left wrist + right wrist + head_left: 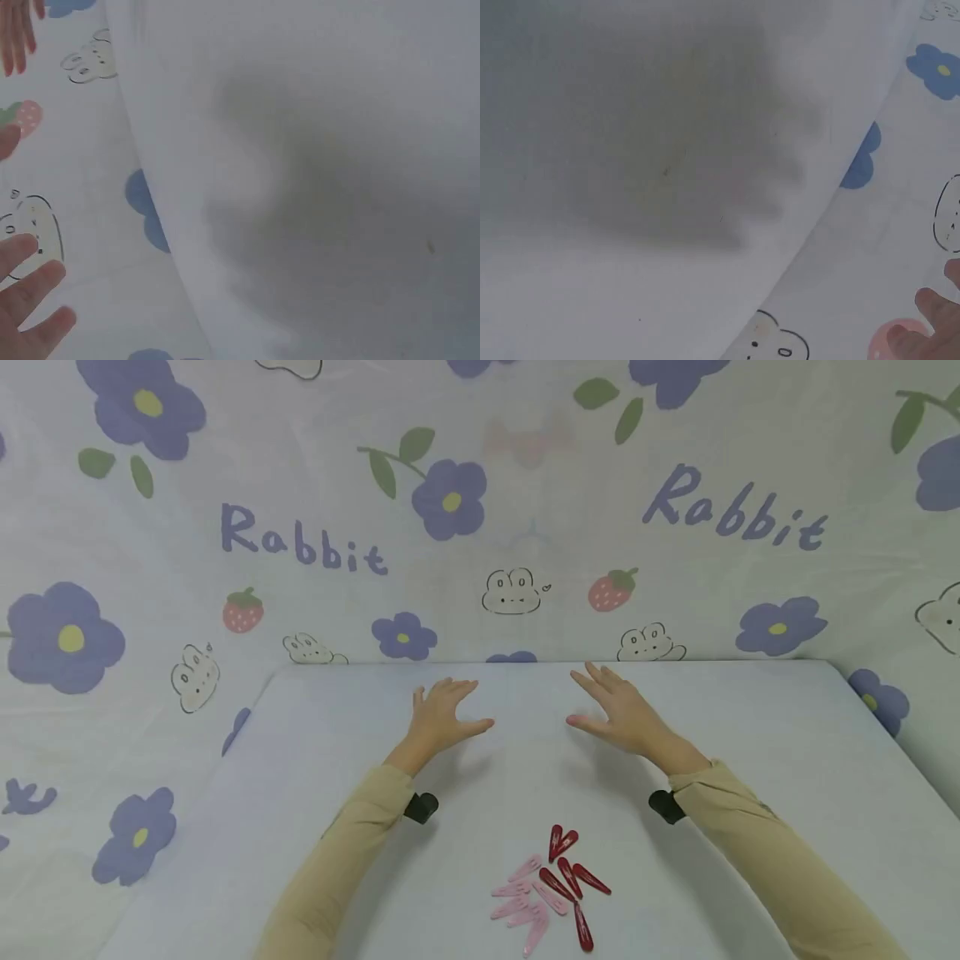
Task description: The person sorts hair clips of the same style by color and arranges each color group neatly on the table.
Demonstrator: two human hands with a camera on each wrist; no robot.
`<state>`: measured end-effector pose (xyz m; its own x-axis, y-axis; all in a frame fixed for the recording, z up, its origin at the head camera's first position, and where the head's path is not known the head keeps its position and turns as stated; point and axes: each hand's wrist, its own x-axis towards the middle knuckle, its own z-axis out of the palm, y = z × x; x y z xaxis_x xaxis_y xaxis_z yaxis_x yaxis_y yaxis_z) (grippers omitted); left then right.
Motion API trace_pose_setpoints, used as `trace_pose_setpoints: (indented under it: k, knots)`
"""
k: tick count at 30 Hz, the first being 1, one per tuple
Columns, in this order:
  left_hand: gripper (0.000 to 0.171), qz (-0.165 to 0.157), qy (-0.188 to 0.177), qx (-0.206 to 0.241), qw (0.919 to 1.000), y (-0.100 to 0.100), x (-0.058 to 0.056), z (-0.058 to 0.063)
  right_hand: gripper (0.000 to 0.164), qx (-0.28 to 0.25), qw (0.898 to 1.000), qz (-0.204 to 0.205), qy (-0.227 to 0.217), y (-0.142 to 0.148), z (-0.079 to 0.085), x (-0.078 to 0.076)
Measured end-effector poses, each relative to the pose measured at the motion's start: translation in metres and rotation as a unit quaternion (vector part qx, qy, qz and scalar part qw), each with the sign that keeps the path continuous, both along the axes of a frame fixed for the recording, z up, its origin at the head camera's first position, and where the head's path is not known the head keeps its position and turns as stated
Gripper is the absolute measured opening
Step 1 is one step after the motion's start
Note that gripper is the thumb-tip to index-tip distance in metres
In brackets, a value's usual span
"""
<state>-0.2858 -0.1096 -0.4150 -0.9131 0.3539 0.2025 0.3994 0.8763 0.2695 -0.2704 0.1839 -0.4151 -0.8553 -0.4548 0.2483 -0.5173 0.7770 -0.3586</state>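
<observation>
Left of centre, your left hand (441, 720) hovers over white table (525, 768), fingers spread wide, thumb toward middle. Nearer you, pink clips (513, 906) lie in loose cluster; red clips (570, 878) just beside, to their right. Farther right, your right hand (624, 717) hovers above table, fingers likewise spread wide.

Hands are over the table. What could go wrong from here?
The pink clips lie crowded, some seemingly touching, so lifting one might drag another. The red clips lie close by, so a grab could catch both colours. Neither wrist view shows clips, so guiding the left hand or right hand by those may miss.
</observation>
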Motion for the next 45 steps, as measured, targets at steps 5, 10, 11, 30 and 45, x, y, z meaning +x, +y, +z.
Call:
trace_pose_setpoints:
  k: [5,10,11,30,45]
  knots:
    - [0.046,-0.043,0.036,0.109,0.9924,-0.003,0.013,0.004,0.068,-0.042,0.999,0.012,0.021,-0.008,0.001,0.016]
    - [0.030,-0.092,0.013,0.172,0.9807,-0.006,0.027,0.003,0.064,-0.109,0.994,0.002,0.031,-0.017,-0.003,0.033]
    - [0.029,-0.097,0.012,0.176,0.9796,-0.006,0.030,0.002,0.063,-0.123,0.992,0.002,0.037,-0.018,-0.005,0.036]
    - [0.021,-0.155,-0.033,0.232,0.9597,0.013,0.118,-0.034,0.038,-0.312,0.942,0.001,0.124,-0.042,-0.024,0.136]
    - [0.023,-0.170,-0.189,0.230,0.9392,0.020,0.129,-0.067,0.030,-0.296,0.953,0.032,0.047,-0.046,-0.084,0.177]
